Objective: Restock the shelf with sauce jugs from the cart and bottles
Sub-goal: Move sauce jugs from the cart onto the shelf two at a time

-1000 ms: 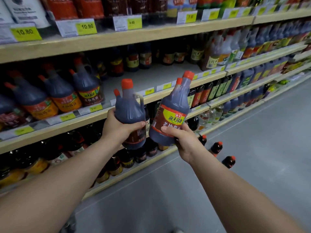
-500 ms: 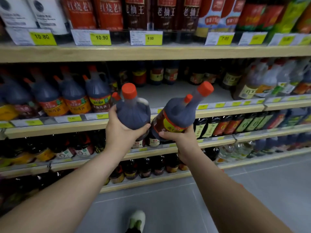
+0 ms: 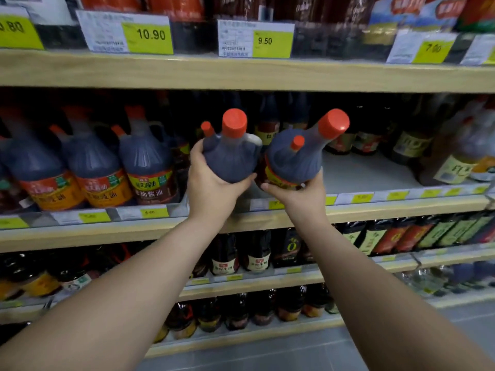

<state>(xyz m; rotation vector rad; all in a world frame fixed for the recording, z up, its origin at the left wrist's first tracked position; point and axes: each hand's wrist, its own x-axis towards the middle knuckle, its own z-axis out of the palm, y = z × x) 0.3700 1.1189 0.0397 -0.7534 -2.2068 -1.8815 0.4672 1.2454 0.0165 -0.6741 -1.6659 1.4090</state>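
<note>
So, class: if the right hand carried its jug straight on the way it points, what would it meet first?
Probably nothing at first: the right hand and its jug face a bare stretch of shelf. Beyond that stand dark bottles at the back, though depth is unclear.

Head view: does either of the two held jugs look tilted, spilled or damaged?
The right jug, held by the right hand, leans to the right; the left jug in the left hand stands almost upright. Both are capped; no spill shows.
</note>
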